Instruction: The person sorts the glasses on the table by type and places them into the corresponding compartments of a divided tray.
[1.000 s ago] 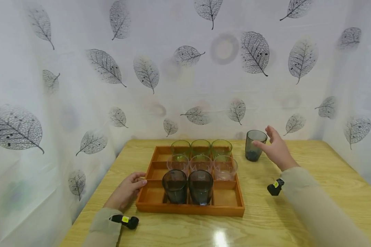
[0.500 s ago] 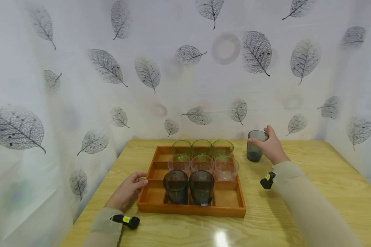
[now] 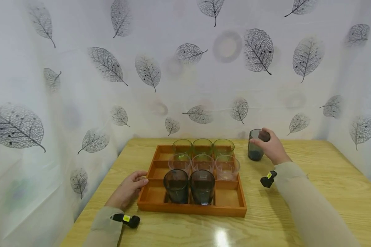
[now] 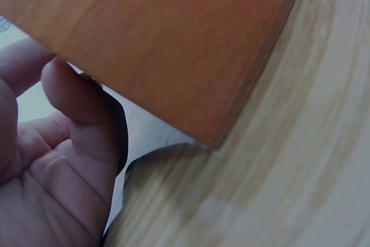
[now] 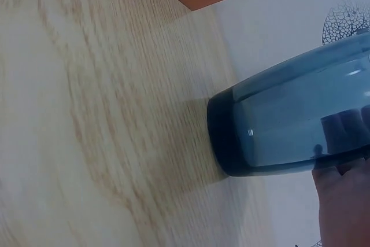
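At the back right, my right hand [image 3: 273,147] grips an upright smoky grey drinking glass [image 3: 255,151], thumb across its near side. The right wrist view shows the glass [image 5: 289,120] looking blue, its base right at the table, with fingers seen through its wall. My left hand [image 3: 128,188] holds the left rim of a divided wooden tray [image 3: 191,209] between thumb and fingers; in the left wrist view the thumb [image 4: 72,93] meets the tray's edge. Two dark glasses [image 3: 176,187] stand in the tray's front row, clear glasses [image 3: 227,168] in the middle, green glasses [image 3: 223,146] behind.
The tray's front right compartment [image 3: 227,195] shows its bare wooden floor, as does the front left one [image 3: 152,192]. A leaf-printed white curtain [image 3: 185,85] encloses the back and sides of the wood-grain table [image 3: 179,230].
My right hand has moved left onto the dark glass and closed its fingers and thumb around it. The left hand stays at the tray's rim.
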`<state>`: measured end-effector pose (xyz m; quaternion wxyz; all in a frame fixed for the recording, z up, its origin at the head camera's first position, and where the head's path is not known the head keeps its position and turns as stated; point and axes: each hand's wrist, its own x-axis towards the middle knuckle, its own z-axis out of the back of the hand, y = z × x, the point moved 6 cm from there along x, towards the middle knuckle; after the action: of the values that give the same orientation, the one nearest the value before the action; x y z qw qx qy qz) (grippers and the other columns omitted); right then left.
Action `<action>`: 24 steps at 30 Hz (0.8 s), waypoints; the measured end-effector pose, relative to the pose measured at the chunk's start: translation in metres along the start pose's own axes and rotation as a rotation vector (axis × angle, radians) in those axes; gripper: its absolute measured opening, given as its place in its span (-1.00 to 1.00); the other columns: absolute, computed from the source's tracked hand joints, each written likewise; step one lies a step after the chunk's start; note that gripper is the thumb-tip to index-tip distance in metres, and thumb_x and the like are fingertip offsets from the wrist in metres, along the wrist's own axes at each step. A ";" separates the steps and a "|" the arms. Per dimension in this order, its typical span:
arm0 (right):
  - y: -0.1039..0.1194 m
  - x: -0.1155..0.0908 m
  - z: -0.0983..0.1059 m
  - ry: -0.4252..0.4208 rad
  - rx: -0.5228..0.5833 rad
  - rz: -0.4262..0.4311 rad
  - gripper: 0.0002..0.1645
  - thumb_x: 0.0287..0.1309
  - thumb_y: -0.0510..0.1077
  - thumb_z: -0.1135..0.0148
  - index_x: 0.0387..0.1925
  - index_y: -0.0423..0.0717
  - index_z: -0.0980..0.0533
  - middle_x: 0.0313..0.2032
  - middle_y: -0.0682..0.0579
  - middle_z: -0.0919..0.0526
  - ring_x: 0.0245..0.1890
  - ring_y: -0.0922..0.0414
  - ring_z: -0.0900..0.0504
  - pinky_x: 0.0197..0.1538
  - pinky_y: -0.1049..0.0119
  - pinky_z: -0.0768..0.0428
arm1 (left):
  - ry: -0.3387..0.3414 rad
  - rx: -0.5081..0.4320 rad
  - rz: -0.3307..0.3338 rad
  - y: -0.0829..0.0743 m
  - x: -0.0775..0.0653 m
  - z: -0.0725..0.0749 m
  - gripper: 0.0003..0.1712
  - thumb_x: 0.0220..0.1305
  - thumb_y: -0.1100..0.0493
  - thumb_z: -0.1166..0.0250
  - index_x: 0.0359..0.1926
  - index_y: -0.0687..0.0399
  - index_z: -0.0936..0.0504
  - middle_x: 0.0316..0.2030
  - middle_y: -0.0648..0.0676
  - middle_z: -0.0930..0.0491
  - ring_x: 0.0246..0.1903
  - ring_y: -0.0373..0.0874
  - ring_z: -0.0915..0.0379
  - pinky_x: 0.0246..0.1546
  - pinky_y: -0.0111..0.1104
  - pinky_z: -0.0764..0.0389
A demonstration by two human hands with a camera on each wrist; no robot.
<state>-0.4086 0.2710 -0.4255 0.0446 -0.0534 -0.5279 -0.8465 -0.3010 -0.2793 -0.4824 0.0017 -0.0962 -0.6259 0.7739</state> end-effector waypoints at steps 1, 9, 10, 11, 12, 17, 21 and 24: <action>-0.001 0.000 0.001 -0.004 -0.010 0.003 0.29 0.23 0.32 -0.33 0.60 -0.21 0.18 0.48 -0.29 -0.13 0.45 -0.25 -0.14 0.37 -0.21 -0.22 | 0.001 0.003 0.001 0.000 0.000 0.000 -0.46 0.48 0.19 -0.21 0.33 0.39 -0.31 -0.18 0.10 -0.49 -0.36 -0.15 -0.36 -0.41 -0.39 -0.46; -0.001 -0.007 0.003 -0.037 -0.068 -0.005 0.23 0.20 0.39 -0.30 0.56 -0.24 0.00 0.36 -0.30 -0.31 0.38 -0.27 -0.26 0.31 -0.25 -0.28 | 0.018 -0.016 -0.008 -0.001 -0.001 -0.001 -0.45 0.49 0.22 -0.19 0.34 0.41 -0.28 -0.18 0.11 -0.49 -0.34 -0.16 -0.38 -0.38 -0.39 -0.47; 0.000 -0.008 0.003 -0.038 -0.076 -0.006 0.23 0.20 0.39 -0.30 0.56 -0.24 0.00 0.36 -0.30 -0.31 0.37 -0.28 -0.26 0.31 -0.25 -0.29 | 0.019 -0.020 -0.010 -0.001 0.000 -0.001 -0.45 0.49 0.23 -0.19 0.35 0.42 -0.28 -0.17 0.13 -0.49 -0.34 -0.16 -0.39 -0.37 -0.39 -0.48; 0.000 -0.008 0.003 -0.037 -0.084 -0.005 0.23 0.20 0.40 -0.29 0.56 -0.24 0.01 0.36 -0.30 -0.32 0.38 -0.28 -0.26 0.31 -0.25 -0.29 | 0.023 -0.025 -0.013 -0.001 0.000 -0.001 -0.45 0.49 0.23 -0.18 0.35 0.42 -0.27 -0.16 0.14 -0.49 -0.33 -0.16 -0.40 -0.36 -0.39 -0.49; 0.000 -0.009 0.004 -0.036 -0.091 -0.004 0.24 0.20 0.40 -0.29 0.56 -0.24 0.01 0.37 -0.30 -0.32 0.38 -0.28 -0.26 0.31 -0.25 -0.29 | 0.028 -0.030 -0.016 -0.002 0.000 -0.001 -0.45 0.50 0.24 -0.18 0.36 0.43 -0.27 -0.16 0.14 -0.49 -0.32 -0.15 -0.40 -0.35 -0.39 -0.50; 0.001 -0.013 0.005 -0.018 -0.106 -0.004 0.25 0.19 0.41 -0.30 0.56 -0.23 0.02 0.37 -0.29 -0.32 0.38 -0.28 -0.27 0.31 -0.25 -0.29 | 0.028 -0.037 -0.021 -0.001 0.001 0.000 -0.45 0.50 0.23 -0.18 0.35 0.42 -0.27 -0.17 0.13 -0.50 -0.31 -0.16 -0.41 -0.34 -0.39 -0.51; 0.001 -0.017 0.006 -0.007 -0.119 -0.017 0.24 0.20 0.39 -0.30 0.57 -0.21 0.03 0.37 -0.30 -0.31 0.37 -0.29 -0.27 0.29 -0.26 -0.31 | 0.027 -0.053 -0.019 0.001 0.001 -0.001 -0.46 0.49 0.24 -0.18 0.33 0.43 -0.27 -0.18 0.10 -0.49 -0.29 -0.17 -0.41 -0.33 -0.39 -0.50; 0.002 -0.020 0.007 0.001 -0.117 -0.022 0.24 0.19 0.39 -0.31 0.57 -0.21 0.03 0.37 -0.30 -0.31 0.36 -0.30 -0.27 0.28 -0.26 -0.32 | 0.022 -0.046 -0.016 0.001 0.001 -0.001 -0.47 0.49 0.24 -0.18 0.33 0.43 -0.28 -0.18 0.10 -0.49 -0.29 -0.16 -0.40 -0.32 -0.40 -0.49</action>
<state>-0.3886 0.2766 -0.4240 0.0325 -0.0500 -0.4778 -0.8764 -0.3020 -0.2786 -0.4838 0.0125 -0.0995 -0.6441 0.7583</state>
